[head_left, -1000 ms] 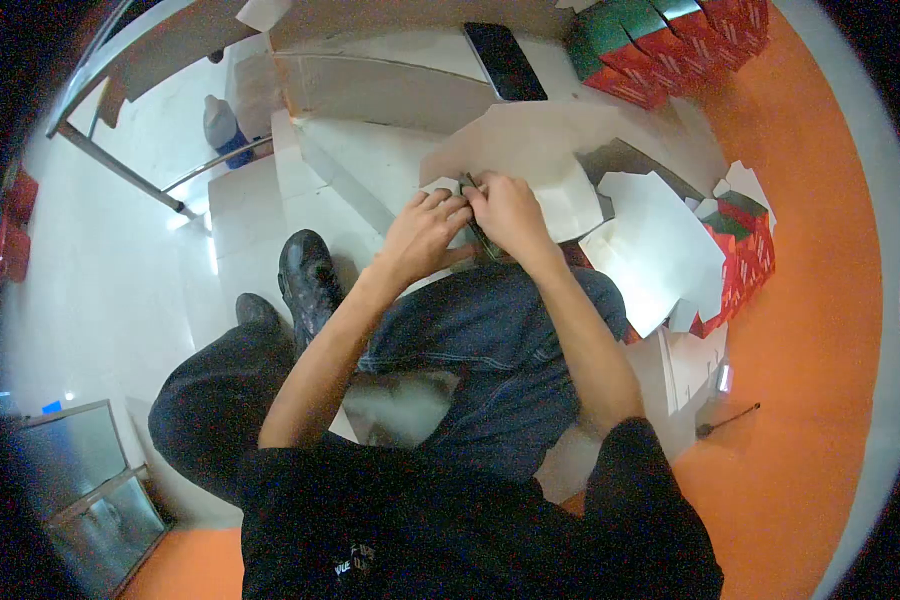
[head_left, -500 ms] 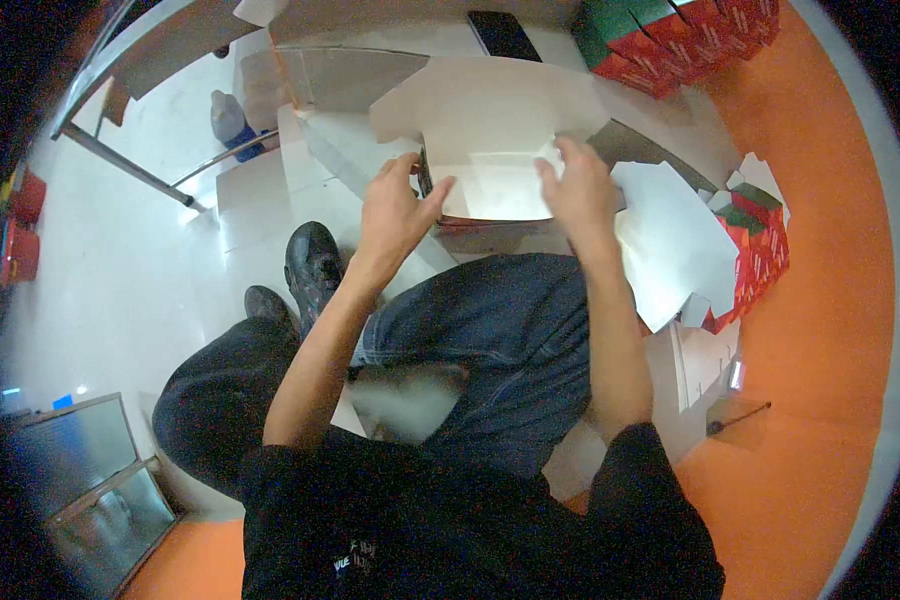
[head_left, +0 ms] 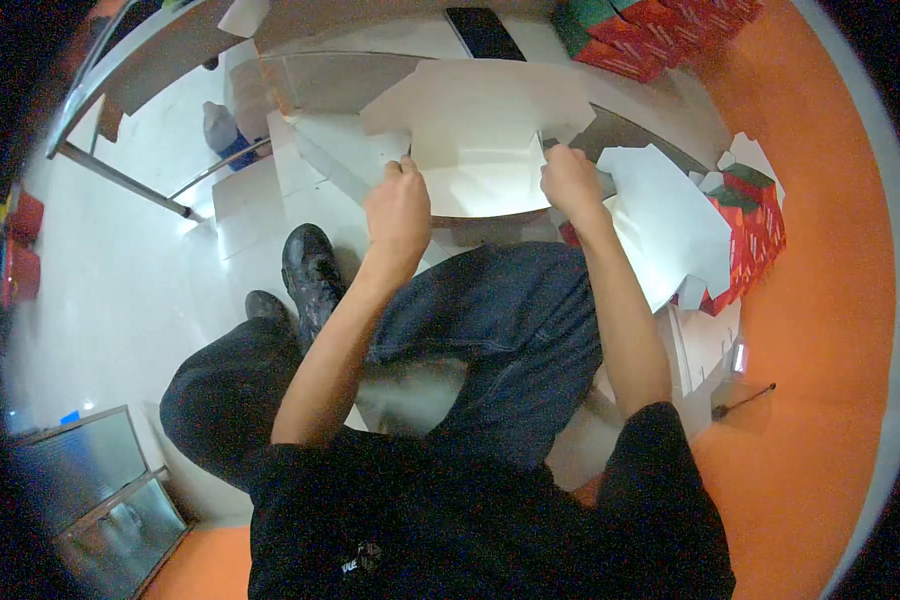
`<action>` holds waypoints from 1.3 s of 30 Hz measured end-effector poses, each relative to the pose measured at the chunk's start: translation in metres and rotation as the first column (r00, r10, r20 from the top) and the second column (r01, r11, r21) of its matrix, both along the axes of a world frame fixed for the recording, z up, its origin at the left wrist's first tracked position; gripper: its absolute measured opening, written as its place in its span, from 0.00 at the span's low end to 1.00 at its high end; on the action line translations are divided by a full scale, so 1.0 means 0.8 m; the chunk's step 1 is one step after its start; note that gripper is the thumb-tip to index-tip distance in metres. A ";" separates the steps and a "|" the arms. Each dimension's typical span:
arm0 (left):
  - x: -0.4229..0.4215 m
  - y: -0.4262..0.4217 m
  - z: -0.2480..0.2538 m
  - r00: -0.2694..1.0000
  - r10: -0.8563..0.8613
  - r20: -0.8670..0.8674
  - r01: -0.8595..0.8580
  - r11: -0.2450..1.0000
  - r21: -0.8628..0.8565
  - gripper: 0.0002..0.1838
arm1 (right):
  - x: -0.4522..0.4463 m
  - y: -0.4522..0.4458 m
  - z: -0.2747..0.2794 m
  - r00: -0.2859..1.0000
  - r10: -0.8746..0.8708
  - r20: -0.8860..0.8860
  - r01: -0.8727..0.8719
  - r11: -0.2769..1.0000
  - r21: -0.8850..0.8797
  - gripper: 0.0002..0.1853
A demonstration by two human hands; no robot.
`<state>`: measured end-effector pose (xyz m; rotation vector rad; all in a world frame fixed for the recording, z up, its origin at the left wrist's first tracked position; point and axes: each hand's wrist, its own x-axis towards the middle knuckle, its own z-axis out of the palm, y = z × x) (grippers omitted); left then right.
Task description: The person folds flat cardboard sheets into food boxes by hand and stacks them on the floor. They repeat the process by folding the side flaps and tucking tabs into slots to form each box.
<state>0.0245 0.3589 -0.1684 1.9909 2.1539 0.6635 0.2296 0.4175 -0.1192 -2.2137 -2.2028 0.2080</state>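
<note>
so far, the white-lined carton stands open at twelve o'clock, walls raised, its wide back flap unclosed. my left hand has fingers curled onto its nine o'clock side, my right hand onto its three o'clock side. a second open carton sits at two o'clock, also unclosed.

Black phone lay at 12 o'clock. White-and-blue bottle sat at 10, near a metal frame. Red objects, blurred, at 9; framed glass panel at 8. Orange surface ran along 3.
</note>
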 end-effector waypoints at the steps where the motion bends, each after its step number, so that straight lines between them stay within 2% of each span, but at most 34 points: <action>1: 0.000 0.001 -0.001 1.000 -0.005 -0.010 0.005 1.000 -0.001 0.12 | -0.001 -0.001 0.002 1.000 0.009 0.019 -0.008 1.000 -0.017 0.10; 4: 0.004 0.004 -0.009 0.999 -0.023 -0.024 0.023 1.000 -0.021 0.11 | 0.006 -0.008 -0.020 0.996 0.079 -0.039 -0.076 0.994 0.072 0.08; 6: 0.003 0.007 -0.008 0.999 -0.029 -0.023 0.028 0.998 -0.055 0.11 | 0.011 -0.006 -0.024 0.995 0.053 -0.082 -0.048 0.996 0.069 0.09; 9: -0.010 0.017 -0.011 0.989 0.008 0.151 -0.016 0.998 0.054 0.11 | 0.009 -0.006 -0.023 0.990 0.052 -0.135 -0.034 0.990 0.133 0.10; 12: -0.020 0.046 -0.015 0.975 -0.022 0.222 -0.028 0.975 0.219 0.11 | -0.001 0.006 -0.022 0.979 -0.012 -0.204 0.048 0.985 0.169 0.11; 15: -0.012 0.063 0.004 0.956 -0.001 0.292 -0.046 0.987 0.152 0.10 | 0.002 0.040 -0.043 0.959 -0.040 -0.281 0.098 0.976 0.193 0.12; 17: -0.016 0.086 -0.009 0.966 0.035 0.255 -0.075 0.986 0.147 0.10 | 0.005 0.047 -0.051 0.962 0.007 -0.272 0.063 0.967 0.248 0.13; 24: -0.018 0.101 0.001 0.999 0.030 -0.041 -0.023 0.988 0.153 0.08 | -0.001 0.056 -0.037 0.978 -0.054 -0.199 0.070 0.995 0.073 0.13; 27: -0.014 0.101 0.014 0.992 -0.002 -0.124 0.004 1.000 0.015 0.08 | 0.004 0.065 -0.047 0.978 -0.075 -0.194 0.085 0.995 0.044 0.13; 29: -0.016 0.108 0.005 0.987 -0.033 -0.157 0.036 0.999 0.013 0.09 | -0.004 0.058 -0.032 0.976 -0.095 -0.194 0.098 0.995 0.007 0.14; 35: -0.013 0.120 0.011 0.982 -0.062 -0.176 0.066 0.998 0.017 0.07 | 0.013 0.063 -0.065 0.964 0.017 -0.264 0.010 0.995 0.100 0.16; 38: -0.013 0.124 0.001 0.976 -0.075 -0.203 0.089 0.994 0.064 0.07 | 0.007 0.037 -0.048 0.991 0.008 -0.133 -0.009 1.000 -0.012 0.20; 39: -0.013 0.124 -0.003 0.974 -0.081 -0.214 0.100 0.992 0.080 0.07 | 0.004 0.025 -0.032 0.971 -0.071 -0.230 0.034 0.986 -0.162 0.19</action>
